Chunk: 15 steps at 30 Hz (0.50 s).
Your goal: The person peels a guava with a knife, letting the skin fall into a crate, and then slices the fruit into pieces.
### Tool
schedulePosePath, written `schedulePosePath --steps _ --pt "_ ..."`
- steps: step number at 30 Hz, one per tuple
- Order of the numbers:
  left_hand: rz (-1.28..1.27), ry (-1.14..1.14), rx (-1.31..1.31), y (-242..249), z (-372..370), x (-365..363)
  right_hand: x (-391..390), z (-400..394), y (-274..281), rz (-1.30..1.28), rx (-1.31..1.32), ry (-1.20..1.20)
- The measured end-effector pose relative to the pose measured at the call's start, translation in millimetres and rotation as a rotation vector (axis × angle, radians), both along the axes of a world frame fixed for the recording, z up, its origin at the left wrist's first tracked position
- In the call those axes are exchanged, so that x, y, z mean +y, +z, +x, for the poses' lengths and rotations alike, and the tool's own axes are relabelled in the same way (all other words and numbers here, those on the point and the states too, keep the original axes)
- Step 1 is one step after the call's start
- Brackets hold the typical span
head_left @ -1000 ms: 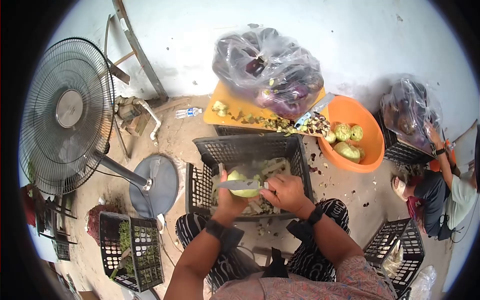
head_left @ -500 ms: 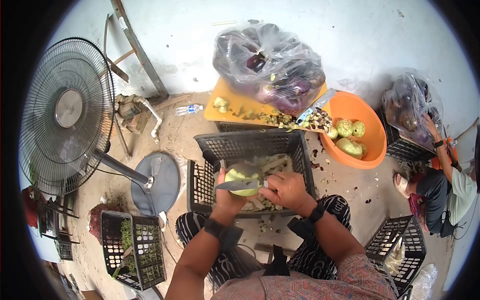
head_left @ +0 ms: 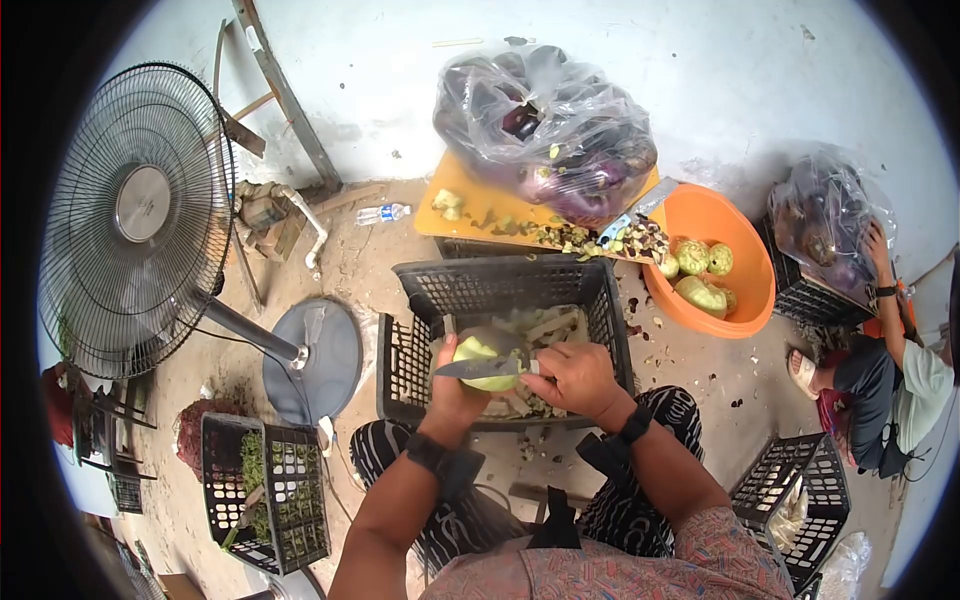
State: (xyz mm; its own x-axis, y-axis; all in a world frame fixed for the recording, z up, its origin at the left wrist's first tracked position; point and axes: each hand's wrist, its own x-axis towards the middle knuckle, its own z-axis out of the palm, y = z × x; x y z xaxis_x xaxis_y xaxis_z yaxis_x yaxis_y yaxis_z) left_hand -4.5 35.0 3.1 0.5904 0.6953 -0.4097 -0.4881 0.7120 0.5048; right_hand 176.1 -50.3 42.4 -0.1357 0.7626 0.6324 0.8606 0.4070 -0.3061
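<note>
My left hand (head_left: 453, 400) is wrapped round a pale green peeled eggplant (head_left: 474, 348) from its left side and below. In my right hand (head_left: 582, 380) is a knife (head_left: 460, 370), its blade pointing left across the front of the eggplant. Part of the handle is hidden by my fingers. Both hands are above a black plastic crate (head_left: 505, 285) that holds pale strips and scraps. Behind the crate, a clear bag of purple eggplants (head_left: 550, 140) rests on a yellow board (head_left: 440, 218) strewn with peel scraps.
To the right of the board, an orange basin (head_left: 752, 290) holds several peeled eggplants. A standing fan (head_left: 145, 205) is at the left. Crates with greens (head_left: 265, 490) and pale pieces (head_left: 795, 510) flank my legs. At far right a person (head_left: 905, 380) touches another eggplant bag (head_left: 825, 215).
The whole view has shifted slightly. My hands keep nearly the same hold on the eggplant and knife. The other person's hand has moved a little up on their bag.
</note>
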Motion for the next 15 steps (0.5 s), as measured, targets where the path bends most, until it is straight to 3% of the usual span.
schedulePosePath --steps 8,15 --pt "0.010 -0.077 0.033 -10.3 3.0 -2.7 -0.9 -4.6 -4.6 -0.012 0.035 -0.039" --pt "-0.005 0.071 -0.057 1.4 0.8 3.6 -3.0 4.2 -1.2 -0.041 0.080 -0.041"
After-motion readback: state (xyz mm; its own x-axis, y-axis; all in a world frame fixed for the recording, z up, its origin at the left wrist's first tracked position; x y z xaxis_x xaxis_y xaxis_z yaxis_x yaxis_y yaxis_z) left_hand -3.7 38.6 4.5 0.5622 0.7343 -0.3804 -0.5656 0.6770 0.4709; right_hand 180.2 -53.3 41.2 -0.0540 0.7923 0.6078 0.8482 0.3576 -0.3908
